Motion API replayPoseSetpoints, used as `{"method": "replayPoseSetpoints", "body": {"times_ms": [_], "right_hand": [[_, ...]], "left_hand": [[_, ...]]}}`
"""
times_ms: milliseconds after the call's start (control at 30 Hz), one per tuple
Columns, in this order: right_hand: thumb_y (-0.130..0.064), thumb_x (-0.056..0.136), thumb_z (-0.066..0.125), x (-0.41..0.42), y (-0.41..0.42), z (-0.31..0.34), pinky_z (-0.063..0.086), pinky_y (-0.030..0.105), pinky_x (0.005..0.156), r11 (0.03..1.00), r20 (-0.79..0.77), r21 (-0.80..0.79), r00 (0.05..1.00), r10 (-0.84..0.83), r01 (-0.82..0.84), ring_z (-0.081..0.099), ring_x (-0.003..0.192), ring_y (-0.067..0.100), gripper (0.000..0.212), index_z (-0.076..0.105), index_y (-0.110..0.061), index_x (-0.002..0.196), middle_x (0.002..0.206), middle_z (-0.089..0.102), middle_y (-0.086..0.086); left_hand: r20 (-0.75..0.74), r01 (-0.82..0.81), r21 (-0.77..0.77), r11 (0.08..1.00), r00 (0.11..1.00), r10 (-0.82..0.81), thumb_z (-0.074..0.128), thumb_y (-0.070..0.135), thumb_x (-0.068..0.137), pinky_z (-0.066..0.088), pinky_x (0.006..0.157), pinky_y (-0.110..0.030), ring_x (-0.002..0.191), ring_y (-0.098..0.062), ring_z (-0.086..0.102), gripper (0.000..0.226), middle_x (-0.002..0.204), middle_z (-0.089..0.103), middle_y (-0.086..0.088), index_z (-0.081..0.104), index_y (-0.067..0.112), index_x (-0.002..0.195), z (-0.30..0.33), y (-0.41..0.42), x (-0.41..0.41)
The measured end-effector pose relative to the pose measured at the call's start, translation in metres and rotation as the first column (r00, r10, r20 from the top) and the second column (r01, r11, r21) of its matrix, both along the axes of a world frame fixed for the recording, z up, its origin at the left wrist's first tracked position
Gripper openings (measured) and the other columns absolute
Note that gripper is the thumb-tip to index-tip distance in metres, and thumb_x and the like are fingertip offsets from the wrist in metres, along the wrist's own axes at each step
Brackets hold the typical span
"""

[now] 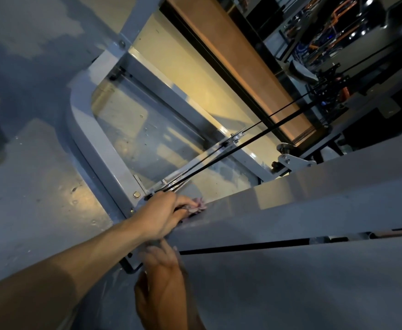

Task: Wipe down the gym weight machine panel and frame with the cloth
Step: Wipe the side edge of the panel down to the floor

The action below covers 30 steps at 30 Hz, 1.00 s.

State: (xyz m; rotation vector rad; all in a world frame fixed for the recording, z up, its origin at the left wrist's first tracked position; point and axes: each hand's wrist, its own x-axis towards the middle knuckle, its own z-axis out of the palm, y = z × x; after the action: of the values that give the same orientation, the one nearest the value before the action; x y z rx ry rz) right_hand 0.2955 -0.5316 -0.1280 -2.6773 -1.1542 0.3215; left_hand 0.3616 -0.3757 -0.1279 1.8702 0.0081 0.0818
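Left hand [162, 216] grips the bunched pink cloth [196, 206], pressing it on the near end of the grey frame beam [290, 210]. The beam's long axis runs away from the grip, off past the fingertips (unwiped length probably lies that way). Right hand [163, 279] sits just under the left, fingers straight and flat against the lower panel [290, 287], holding nothing. Left hand is nearer the beam.

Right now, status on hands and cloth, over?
Left hand grips cloth, pressing it on grey frame beam. Right hand open, flat on panel. Black cables run close above cloth.
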Motion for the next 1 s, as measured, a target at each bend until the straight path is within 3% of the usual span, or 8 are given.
{"method": "replayPoseSetpoints", "body": {"times_ms": [67,167,300,433,533,667,833,1000], "right_hand": [[-0.027,0.09,0.051,0.001,-0.004,-0.016,0.039,0.044,0.114,0.995,0.017,-0.1,1.0,-0.022,0.023,0.047,0.136,0.019,0.037,0.06,-0.02,0.125,0.137,0.055,-0.004],[-0.034,0.091,0.055,-0.001,-0.01,-0.033,0.046,0.041,0.105,0.986,0.027,-0.155,0.998,-0.052,0.056,0.051,0.126,0.015,0.027,0.059,-0.029,0.117,0.127,0.053,-0.011],[-0.037,0.092,0.053,0.001,-0.014,-0.034,0.049,0.04,0.101,0.986,0.067,-0.159,0.997,-0.045,0.055,0.055,0.118,0.017,0.023,0.058,-0.03,0.114,0.12,0.056,-0.009],[-0.035,0.094,0.048,0.007,-0.018,-0.04,0.037,0.041,0.114,0.99,0.036,-0.139,0.999,-0.033,0.038,0.044,0.138,0.014,0.036,0.057,-0.029,0.129,0.137,0.053,-0.011],[-0.036,0.093,0.045,0.009,-0.021,-0.043,0.03,0.042,0.12,0.993,0.009,-0.113,0.999,-0.043,0.044,0.034,0.149,0.013,0.049,0.058,-0.026,0.139,0.15,0.049,-0.01],[-0.033,0.089,0.044,0.009,-0.012,-0.021,0.039,0.05,0.117,0.995,0.012,0.039,0.996,-0.088,0.088,0.05,0.14,0.025,0.05,0.067,-0.017,0.13,0.141,0.061,0.001],[-0.039,0.091,0.038,0.009,-0.015,-0.01,0.038,0.05,0.115,0.992,-0.074,-0.006,0.99,-0.122,0.122,0.048,0.141,0.025,0.055,0.067,-0.016,0.13,0.141,0.061,0.001],[-0.042,0.088,0.045,0.01,-0.023,-0.013,0.047,0.046,0.111,0.997,0.091,-0.016,0.993,-0.076,0.077,0.05,0.14,0.018,0.049,0.069,-0.027,0.128,0.138,0.064,-0.008]], "left_hand": [[-0.021,0.001,-0.039,0.999,1.0,-0.002,0.064,0.018,0.099,0.049,0.102,-0.025,0.114,-0.003,0.065,0.03,0.123,0.072,0.014,0.073,0.033,0.123,-0.006,0.001,0.002],[0.103,-0.009,-0.118,0.993,0.994,0.021,0.065,0.021,0.099,0.044,0.085,-0.003,0.104,0.009,0.061,0.03,0.117,0.073,0.018,0.073,0.035,0.124,0.033,-0.003,0.013],[0.244,0.004,-0.138,0.99,0.969,0.03,0.063,0.023,0.1,0.039,0.081,0.0,0.107,0.0,0.065,0.03,0.129,0.069,0.014,0.071,0.038,0.126,0.07,-0.011,0.028],[0.082,0.005,-0.051,0.999,0.997,-0.001,0.063,0.027,0.1,0.033,0.075,0.002,0.105,-0.003,0.065,0.027,0.121,0.073,0.009,0.072,0.035,0.125,0.017,-0.007,0.021],[-0.111,0.001,-0.045,0.999,0.994,-0.007,0.067,0.021,0.098,0.047,0.092,-0.017,0.115,-0.011,0.066,0.025,0.123,0.073,0.007,0.075,0.029,0.12,-0.028,-0.002,0.012],[-0.047,0.045,-0.194,0.98,0.997,-0.055,0.069,0.02,0.097,0.053,0.1,-0.037,0.111,-0.008,0.068,0.026,0.112,0.074,0.018,0.075,0.035,0.117,-0.006,0.002,0.024],[0.091,0.076,-0.268,0.96,0.994,-0.054,0.068,0.024,0.098,0.049,0.097,-0.027,0.114,-0.006,0.066,0.029,0.125,0.072,0.015,0.072,0.041,0.121,0.036,-0.005,0.034],[-0.179,0.032,-0.132,0.991,0.982,-0.056,0.068,0.015,0.097,0.048,0.088,-0.01,0.106,-0.006,0.068,0.027,0.119,0.074,0.006,0.074,0.025,0.122,-0.025,0.002,0.011]]}}
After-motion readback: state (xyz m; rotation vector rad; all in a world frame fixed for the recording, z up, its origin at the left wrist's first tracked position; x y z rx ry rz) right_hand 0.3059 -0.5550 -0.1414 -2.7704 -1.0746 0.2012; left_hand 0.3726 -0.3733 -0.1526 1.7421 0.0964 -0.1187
